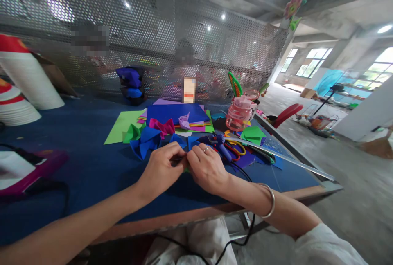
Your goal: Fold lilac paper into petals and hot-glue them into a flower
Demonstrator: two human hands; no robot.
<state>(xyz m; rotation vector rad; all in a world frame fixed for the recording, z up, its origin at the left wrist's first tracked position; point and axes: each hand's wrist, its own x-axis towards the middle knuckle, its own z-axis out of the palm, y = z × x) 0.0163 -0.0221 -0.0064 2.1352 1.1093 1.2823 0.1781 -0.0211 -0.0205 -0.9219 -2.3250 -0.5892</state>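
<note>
My left hand (162, 166) and my right hand (208, 169) meet over the front of the table, fingertips pinched together. Between them a sliver of green paper (186, 170) shows below the fingers; the rest is hidden. Just beyond my left hand sit folded paper shapes: a blue one (145, 141), a green one (133, 132), a magenta one (162, 126) and a small lilac one (184, 121). Close to my right hand lie a blue glue gun (223, 147) and scissors with red and yellow handles (238, 149).
Sheets of coloured paper (176, 113) are stacked at the middle back. A pink water bottle (238, 113) stands right of them. Stacked paper cups (37, 79) and a purple-and-white device (27, 171) are at left. A perforated metal screen (147, 32) rises behind; a cable hangs off the front edge.
</note>
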